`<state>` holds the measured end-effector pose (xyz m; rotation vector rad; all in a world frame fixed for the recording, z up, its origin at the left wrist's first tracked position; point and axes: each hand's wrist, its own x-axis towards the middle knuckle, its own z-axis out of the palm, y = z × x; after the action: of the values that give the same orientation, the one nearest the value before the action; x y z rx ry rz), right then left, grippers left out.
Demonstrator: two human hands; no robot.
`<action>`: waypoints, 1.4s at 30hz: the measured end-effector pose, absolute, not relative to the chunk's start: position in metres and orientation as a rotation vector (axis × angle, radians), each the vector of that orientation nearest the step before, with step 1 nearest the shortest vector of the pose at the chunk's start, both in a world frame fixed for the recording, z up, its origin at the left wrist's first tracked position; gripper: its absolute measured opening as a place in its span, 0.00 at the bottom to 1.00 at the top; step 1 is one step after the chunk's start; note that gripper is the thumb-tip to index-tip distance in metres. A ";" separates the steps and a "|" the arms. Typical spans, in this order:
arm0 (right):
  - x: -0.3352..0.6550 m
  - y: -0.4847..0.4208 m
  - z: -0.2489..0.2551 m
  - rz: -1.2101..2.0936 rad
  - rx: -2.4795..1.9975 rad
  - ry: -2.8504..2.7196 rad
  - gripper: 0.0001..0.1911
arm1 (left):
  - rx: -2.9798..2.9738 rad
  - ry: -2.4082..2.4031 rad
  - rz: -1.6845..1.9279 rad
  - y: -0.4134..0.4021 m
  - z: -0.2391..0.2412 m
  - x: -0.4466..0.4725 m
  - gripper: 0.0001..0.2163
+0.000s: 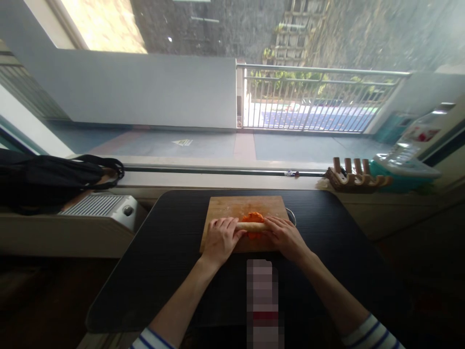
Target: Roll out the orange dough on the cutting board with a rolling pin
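A wooden rolling pin [251,226] lies crosswise over a flattened piece of orange dough [253,216]. The dough rests on a wooden cutting board [227,205], and the pin hides its middle. My left hand [221,236] is closed around the pin's left end, fingers over the top and thumb pointing toward the dough. At the other end my right hand [286,235] grips the pin in the same way. Pale smudges mark the board's surface near its upper edge.
The board lies on a dark table [156,271]. Partly behind my right hand is a round-rimmed thing [291,216]. On the sill stand a wooden rack [354,177], a teal container [403,169] and a plastic bottle [417,133]. A black bag [47,177] lies left, above a radiator [98,206].
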<state>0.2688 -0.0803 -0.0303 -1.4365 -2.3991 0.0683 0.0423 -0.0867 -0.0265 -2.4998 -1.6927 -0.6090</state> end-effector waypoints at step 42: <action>0.211 0.022 -0.007 0.130 -1.459 -2.781 0.23 | -2.125 -2.002 -0.486 -0.094 -0.038 0.069 0.21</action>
<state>0.2114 0.0222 -0.0073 -1.4590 -2.7812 0.1300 0.0688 -0.0943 -0.0381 -2.1249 -2.0023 -0.4859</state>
